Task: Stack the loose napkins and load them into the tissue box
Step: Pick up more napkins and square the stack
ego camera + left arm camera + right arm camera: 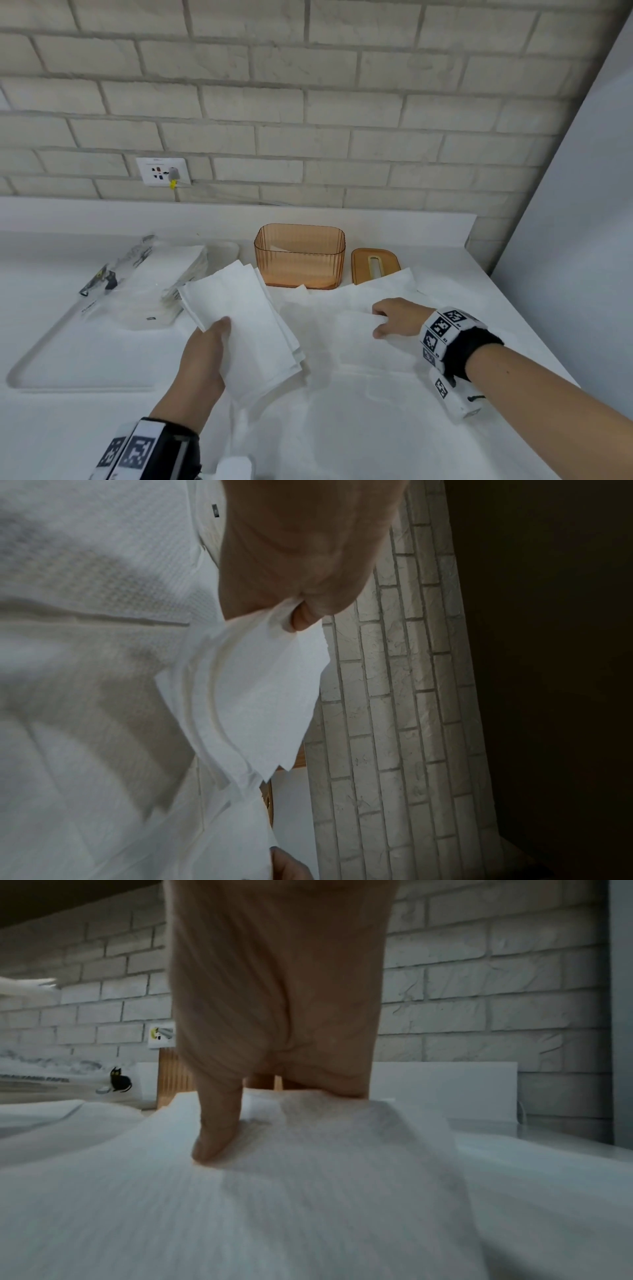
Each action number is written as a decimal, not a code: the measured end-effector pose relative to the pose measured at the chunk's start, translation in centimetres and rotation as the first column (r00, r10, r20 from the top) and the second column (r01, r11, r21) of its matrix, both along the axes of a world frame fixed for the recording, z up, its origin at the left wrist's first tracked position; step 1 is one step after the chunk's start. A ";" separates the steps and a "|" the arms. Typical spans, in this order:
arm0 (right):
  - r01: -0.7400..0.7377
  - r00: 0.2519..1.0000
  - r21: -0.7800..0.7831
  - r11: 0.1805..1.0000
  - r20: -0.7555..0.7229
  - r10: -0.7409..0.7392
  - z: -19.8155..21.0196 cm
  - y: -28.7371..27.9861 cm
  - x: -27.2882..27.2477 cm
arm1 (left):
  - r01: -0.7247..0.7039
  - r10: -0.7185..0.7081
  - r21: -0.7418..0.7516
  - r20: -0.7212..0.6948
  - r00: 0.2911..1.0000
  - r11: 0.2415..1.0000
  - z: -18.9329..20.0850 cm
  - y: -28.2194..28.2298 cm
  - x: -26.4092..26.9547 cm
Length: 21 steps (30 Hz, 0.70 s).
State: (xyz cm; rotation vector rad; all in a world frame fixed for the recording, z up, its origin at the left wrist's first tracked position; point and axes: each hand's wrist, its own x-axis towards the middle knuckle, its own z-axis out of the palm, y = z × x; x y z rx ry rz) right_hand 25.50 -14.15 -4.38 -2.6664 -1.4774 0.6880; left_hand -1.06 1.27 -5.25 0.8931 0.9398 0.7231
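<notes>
My left hand (219,332) holds a stack of white napkins (246,318) above the counter, thumb on top and fingers hidden underneath. The left wrist view shows that hand (301,610) pinching the stack (260,696) at one end. My right hand (380,322) pinches the edge of a loose napkin (356,335) lying among other flat napkins. In the right wrist view the thumb (212,1139) presses on the raised napkin (308,1191) while the fingers curl behind its edge. The orange see-through tissue box (299,255) stands open behind the napkins. Its lid (375,265) lies to its right.
An opened napkin package (147,284) lies on a white tray (51,359) at the left. A brick wall with a socket (162,171) runs behind the counter. A grey panel (582,205) closes off the right side, by the counter's right edge.
</notes>
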 end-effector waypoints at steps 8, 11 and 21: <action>0.066 0.986 0.308 0.949 -0.169 -0.013 6.5 0.3 0.0 | 0.057 -0.058 -0.041 -0.029 0.998 0.998 -0.5 -0.9 1.0; 0.247 0.927 0.592 0.767 -0.374 -0.010 9.3 1.3 -2.1 | 0.059 -0.061 -0.068 -0.019 0.998 0.996 -0.2 -1.6 1.9; 0.279 0.883 0.625 0.729 -0.465 0.061 5.0 5.8 -11.5 | 0.082 -0.030 -0.146 0.330 0.944 0.986 2.1 -2.5 2.2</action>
